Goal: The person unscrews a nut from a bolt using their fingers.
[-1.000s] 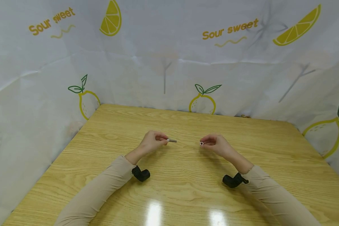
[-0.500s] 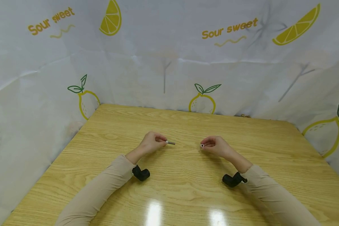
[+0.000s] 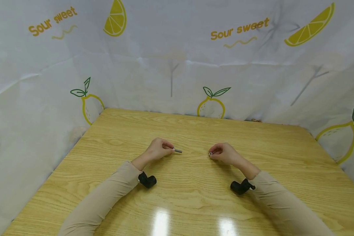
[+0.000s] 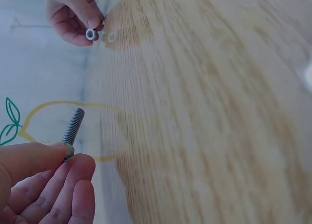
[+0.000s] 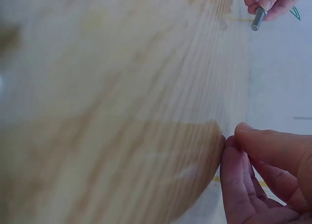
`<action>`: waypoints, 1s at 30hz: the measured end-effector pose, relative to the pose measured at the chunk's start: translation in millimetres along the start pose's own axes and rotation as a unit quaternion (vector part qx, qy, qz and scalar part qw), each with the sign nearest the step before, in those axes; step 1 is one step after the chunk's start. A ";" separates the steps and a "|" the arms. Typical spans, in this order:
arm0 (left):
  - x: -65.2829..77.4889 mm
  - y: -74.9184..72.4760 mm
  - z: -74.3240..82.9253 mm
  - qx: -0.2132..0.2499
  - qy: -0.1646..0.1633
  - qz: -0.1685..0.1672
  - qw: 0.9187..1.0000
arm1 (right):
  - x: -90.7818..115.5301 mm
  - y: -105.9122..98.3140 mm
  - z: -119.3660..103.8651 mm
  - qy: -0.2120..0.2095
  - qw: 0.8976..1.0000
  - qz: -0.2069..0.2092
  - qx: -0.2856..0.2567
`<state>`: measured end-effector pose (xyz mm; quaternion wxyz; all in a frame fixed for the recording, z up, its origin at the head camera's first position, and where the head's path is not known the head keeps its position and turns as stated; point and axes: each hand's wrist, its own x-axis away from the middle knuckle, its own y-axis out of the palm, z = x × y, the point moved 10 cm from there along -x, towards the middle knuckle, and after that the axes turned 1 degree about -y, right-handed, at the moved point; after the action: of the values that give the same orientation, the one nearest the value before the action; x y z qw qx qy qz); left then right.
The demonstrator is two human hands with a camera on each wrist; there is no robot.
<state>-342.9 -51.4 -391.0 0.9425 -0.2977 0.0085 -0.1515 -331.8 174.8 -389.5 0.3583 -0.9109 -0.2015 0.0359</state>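
Near the middle of the table, my left hand [image 3: 160,149] pinches a silver bolt [image 4: 73,128] at its head between thumb and forefinger. The threaded shank sticks out toward the right hand, pointing slightly down in the head view. Across a gap, my right hand [image 3: 226,154] holds a small silver nut [image 3: 210,153] in its fingertips. Its round opening shows in the left wrist view, where the nut [image 4: 91,34] pokes out past the fingers. Fingers hide the nut in the right wrist view. The bolt and nut are apart, both held off the wooden table [image 3: 191,190].
A white curtain [image 3: 141,75] printed with lemons stands behind and beside the table. Black wrist-worn cameras [image 3: 147,180] hang at both cuffs, close above the tabletop. Light reflects off the table's near part.
Both hands have come slightly nearer the person, the bolt and nut with them. The bolt has shifted a little left, and the nut has turned slightly in the right fingers.
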 end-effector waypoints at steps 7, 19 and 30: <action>-1.0 0.8 -1.1 -0.014 0.000 0.003 1.000 | -2.4 1.8 2.9 -0.025 1.000 -0.007 0.006; 0.0 3.9 -2.5 -0.029 -0.014 -0.005 0.999 | -3.1 5.0 5.8 0.024 0.999 -0.001 0.035; 2.5 4.1 -0.1 -0.055 -0.013 -0.008 0.998 | -4.7 4.6 9.3 0.028 0.999 -0.002 0.028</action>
<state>-339.3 -49.0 -393.2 0.9236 -0.3508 0.0018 -0.1544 -336.5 175.8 -399.8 0.3893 -0.9008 -0.1918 0.0156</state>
